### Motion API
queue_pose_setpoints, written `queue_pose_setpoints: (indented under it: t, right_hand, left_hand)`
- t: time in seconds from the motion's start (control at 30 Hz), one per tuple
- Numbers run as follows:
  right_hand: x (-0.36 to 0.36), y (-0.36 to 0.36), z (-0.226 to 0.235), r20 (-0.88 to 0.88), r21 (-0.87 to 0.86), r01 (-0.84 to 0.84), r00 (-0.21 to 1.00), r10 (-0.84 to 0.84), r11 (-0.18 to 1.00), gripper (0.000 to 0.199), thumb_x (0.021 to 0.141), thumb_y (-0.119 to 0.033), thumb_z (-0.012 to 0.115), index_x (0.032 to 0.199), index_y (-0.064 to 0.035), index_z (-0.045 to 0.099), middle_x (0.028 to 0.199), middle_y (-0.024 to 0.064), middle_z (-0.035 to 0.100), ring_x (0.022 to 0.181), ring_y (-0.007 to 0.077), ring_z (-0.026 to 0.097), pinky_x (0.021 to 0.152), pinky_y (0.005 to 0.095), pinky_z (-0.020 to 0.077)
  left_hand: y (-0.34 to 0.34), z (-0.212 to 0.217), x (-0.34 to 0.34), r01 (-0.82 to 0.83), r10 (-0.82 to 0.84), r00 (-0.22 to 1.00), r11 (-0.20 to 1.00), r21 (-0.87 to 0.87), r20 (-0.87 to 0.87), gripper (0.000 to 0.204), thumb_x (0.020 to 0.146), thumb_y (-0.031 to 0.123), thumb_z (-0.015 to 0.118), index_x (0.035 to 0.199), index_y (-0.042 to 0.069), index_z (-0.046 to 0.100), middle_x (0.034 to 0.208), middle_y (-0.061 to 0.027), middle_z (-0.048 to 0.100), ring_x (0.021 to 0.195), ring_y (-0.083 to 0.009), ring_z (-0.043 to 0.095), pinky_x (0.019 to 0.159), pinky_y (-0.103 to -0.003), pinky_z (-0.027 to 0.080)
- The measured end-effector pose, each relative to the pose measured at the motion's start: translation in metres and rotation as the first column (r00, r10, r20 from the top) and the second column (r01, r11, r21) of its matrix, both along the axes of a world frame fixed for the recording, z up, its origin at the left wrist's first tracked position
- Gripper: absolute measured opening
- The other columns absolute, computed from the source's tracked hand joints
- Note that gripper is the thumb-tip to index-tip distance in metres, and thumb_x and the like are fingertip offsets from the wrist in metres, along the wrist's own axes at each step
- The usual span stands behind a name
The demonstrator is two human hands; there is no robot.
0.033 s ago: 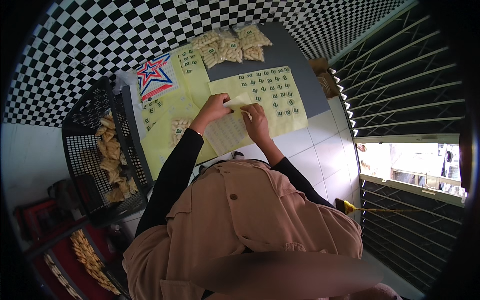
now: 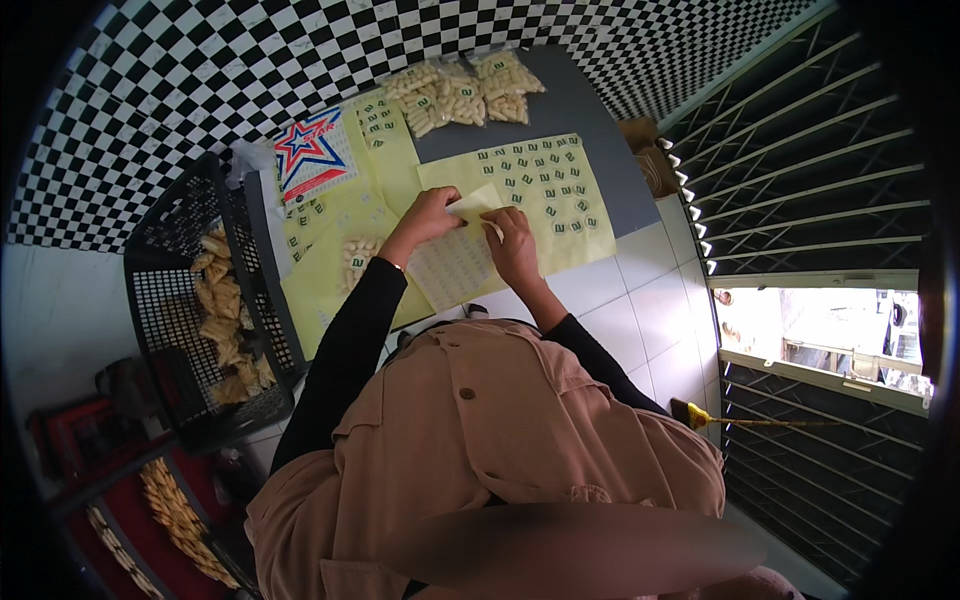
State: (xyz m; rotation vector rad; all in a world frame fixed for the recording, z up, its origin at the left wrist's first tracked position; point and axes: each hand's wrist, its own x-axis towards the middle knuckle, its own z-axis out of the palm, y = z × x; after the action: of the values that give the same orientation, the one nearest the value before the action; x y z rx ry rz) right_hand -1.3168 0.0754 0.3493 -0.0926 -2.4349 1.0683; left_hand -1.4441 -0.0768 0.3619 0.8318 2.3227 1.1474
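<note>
Over the table, my left hand [image 2: 432, 216] is closed on the lifted edge of a yellow sticker sheet [image 2: 478, 204]. My right hand [image 2: 514, 243] pinches at the same lifted edge, fingers pressed together; whether a loose sticker is between them is too small to tell. A flat sheet of round pale stickers with dark green marks [image 2: 540, 182] lies beyond and right of my hands. Beneath my wrists lies a pale printed backing [image 2: 448, 270]. Left of my left wrist is a clear bag of whitish finger-shaped pieces [image 2: 360, 258] bearing a green-marked sticker.
Several filled clear bags [image 2: 462, 95] lie on the grey table [image 2: 626, 190] at the far side. A printed bag with a star [image 2: 312, 160] rests at left on more yellow sheets. Beside the table stands a black crate [image 2: 165, 300] with tan packets. A broom [image 2: 700, 414] is at right.
</note>
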Motion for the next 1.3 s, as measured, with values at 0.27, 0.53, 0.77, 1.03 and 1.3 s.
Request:
queue_pose_setpoints:
  t: [0.27,0.53,0.77,1.03,1.3]
  right_hand:
    - [-0.006,0.005,0.006,-0.041,0.076,-0.05,0.998,0.054,0.996,0.016,0.077,-0.007,0.072,0.092,-0.0039,0.068,0.087,0.0112,0.062,0.085,0.0308,0.058,0.076,0.0401,0.0479]
    - [-0.01,0.01,0.004,-0.057,0.125,-0.122,0.99,0.13,0.985,0.01,0.075,-0.007,0.072,0.082,-0.0051,0.066,0.082,0.0077,0.062,0.079,0.0284,0.059,0.071,0.0388,0.0483]
    - [-0.01,0.01,-0.001,-0.021,0.131,-0.181,0.982,0.185,0.975,0.01,0.077,-0.007,0.069,0.081,-0.0074,0.06,0.083,0.007,0.06,0.076,0.0277,0.062,0.068,0.0396,0.0503]
    - [-0.01,0.009,0.0,0.079,0.119,-0.222,0.974,0.214,0.968,0.011,0.08,-0.007,0.064,0.088,-0.0079,0.056,0.086,0.0081,0.06,0.071,0.0307,0.064,0.06,0.041,0.052]
    - [-0.007,0.007,0.008,0.157,0.097,-0.259,0.957,0.242,0.961,0.018,0.081,-0.007,0.063,0.096,-0.0075,0.053,0.097,0.0109,0.063,0.076,0.0345,0.065,0.062,0.0432,0.0521]
  left_hand:
    - [0.004,-0.001,0.002,-0.044,0.029,0.976,0.997,0.061,0.216,0.037,0.069,0.001,0.071,0.105,-0.001,0.062,0.094,-0.0149,0.07,0.086,-0.0225,0.068,0.076,-0.032,0.051]
    - [0.002,-0.017,0.002,-0.1,0.053,0.949,0.985,0.139,0.309,0.034,0.071,0.002,0.069,0.104,-0.004,0.063,0.093,-0.014,0.071,0.085,-0.0201,0.068,0.076,-0.03,0.051]
    - [0.008,-0.001,0.008,-0.072,0.069,0.992,0.997,0.02,0.101,0.03,0.072,0.002,0.069,0.102,-0.001,0.064,0.095,-0.0148,0.07,0.088,-0.0231,0.068,0.077,-0.031,0.051]
    - [0.008,-0.013,0.006,-0.071,0.07,0.997,0.996,-0.046,-0.028,0.031,0.07,0.011,0.071,0.1,0.004,0.068,0.096,-0.0161,0.069,0.091,-0.0325,0.066,0.08,-0.037,0.051]
    - [0.003,-0.006,0.014,-0.114,0.109,0.971,0.993,-0.012,-0.21,0.032,0.072,0.01,0.073,0.102,0.004,0.065,0.096,-0.015,0.069,0.089,-0.0312,0.066,0.078,-0.037,0.051]
